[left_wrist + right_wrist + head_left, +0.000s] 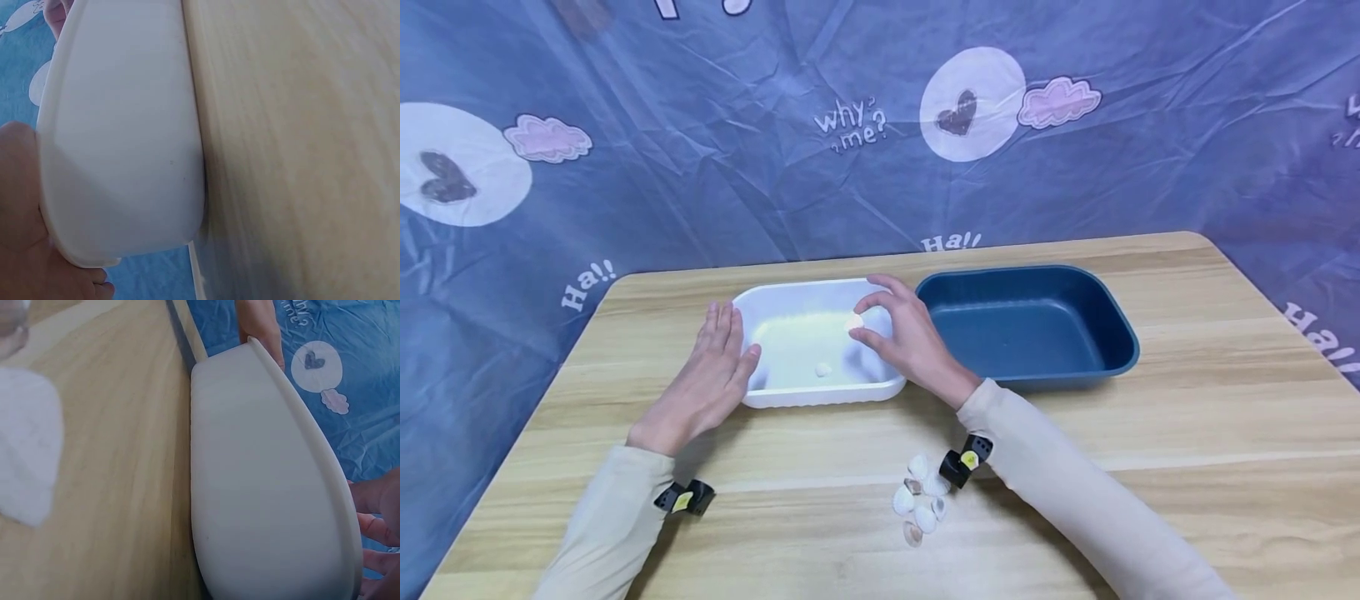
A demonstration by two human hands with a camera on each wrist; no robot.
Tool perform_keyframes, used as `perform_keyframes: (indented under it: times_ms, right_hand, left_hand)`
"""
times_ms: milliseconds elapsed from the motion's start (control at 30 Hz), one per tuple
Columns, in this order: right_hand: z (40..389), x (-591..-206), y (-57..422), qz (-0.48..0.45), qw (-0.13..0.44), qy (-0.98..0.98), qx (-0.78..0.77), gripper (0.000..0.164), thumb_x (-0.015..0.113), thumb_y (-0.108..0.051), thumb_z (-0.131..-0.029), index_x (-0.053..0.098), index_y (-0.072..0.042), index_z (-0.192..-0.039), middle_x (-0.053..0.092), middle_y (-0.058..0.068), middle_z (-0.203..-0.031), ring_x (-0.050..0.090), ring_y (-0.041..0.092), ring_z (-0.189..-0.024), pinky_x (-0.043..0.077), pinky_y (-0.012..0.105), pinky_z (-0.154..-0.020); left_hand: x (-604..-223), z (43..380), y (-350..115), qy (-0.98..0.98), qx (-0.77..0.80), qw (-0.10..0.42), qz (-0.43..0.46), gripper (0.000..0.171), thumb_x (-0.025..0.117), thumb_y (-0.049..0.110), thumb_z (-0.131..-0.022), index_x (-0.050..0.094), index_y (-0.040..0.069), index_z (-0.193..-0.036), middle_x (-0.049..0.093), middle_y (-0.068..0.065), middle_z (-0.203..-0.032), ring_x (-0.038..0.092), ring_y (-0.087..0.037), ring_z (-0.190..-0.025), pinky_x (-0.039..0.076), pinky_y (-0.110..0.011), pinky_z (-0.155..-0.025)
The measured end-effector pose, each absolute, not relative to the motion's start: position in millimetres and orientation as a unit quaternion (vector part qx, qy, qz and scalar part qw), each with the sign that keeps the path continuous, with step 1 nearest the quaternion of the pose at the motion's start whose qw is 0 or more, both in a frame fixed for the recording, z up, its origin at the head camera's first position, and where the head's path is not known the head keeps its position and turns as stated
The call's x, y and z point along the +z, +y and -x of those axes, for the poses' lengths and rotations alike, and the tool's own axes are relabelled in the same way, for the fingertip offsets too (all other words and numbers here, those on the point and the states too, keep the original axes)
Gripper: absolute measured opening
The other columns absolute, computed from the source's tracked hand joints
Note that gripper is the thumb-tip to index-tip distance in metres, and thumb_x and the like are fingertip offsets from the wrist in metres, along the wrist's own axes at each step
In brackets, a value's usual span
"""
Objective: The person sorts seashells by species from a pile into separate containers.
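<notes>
Between thumb and forefinger my right hand [910,333] pinches a small white seashell [854,322], above the right part of a white plastic basin [823,396]. Another white shell [823,369] lies on the basin's floor. My left hand [707,375] rests against the basin's left end with its fingers straight. In the left wrist view that hand [25,231] lies along the basin's rim. The right wrist view shows part of the right hand [381,531] beyond the basin wall [269,475]; the pinched shell is hidden there.
A small group of white and brownish shells [923,518] lies on the wooden table [760,525], near the right wrist. A dark blue basin [1022,379] stands right of the white one. Behind the table hangs a printed blue cloth [737,167].
</notes>
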State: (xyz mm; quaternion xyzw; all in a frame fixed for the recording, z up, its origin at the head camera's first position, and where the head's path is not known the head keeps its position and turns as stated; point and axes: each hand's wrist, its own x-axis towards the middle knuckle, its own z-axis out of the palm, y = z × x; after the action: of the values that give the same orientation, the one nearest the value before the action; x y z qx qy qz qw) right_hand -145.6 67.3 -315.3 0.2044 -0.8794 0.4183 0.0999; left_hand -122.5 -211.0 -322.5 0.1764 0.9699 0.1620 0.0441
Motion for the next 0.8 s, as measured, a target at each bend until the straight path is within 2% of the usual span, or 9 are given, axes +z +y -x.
perform_keyframes:
  times_ms: [267, 800]
  right_hand:
    - [151.1, -314.6, 54.1, -0.190, 0.098, -0.890, 0.403, 0.019, 0.077, -0.017, -0.084, 0.070, -0.008, -0.099, 0.047, 0.013, -0.143, 0.036, 0.030, -0.136, 0.025, 0.050, -0.114]
    - [165.7, -315.6, 32.5, -0.182, 0.076, -0.899, 0.390, 0.020, 0.078, -0.018, -0.083, 0.071, -0.007, -0.099, 0.047, 0.013, -0.142, 0.035, 0.029, -0.136, 0.027, 0.040, -0.114]
  left_hand:
    - [-322.9, 121.2, -212.5, 0.969, 0.165, 0.042, -0.179, 0.070, 0.012, 0.041, -0.105, -0.006, -0.012, -0.147, -0.016, -0.024, -0.156, -0.019, -0.038, -0.143, -0.004, -0.052, -0.117]
    - [-323.8, 120.3, -212.5, 0.969, 0.165, 0.044, -0.178, 0.070, 0.012, 0.042, -0.105, -0.006, -0.012, -0.147, -0.016, -0.023, -0.156, -0.021, -0.035, -0.143, -0.005, -0.051, -0.117]
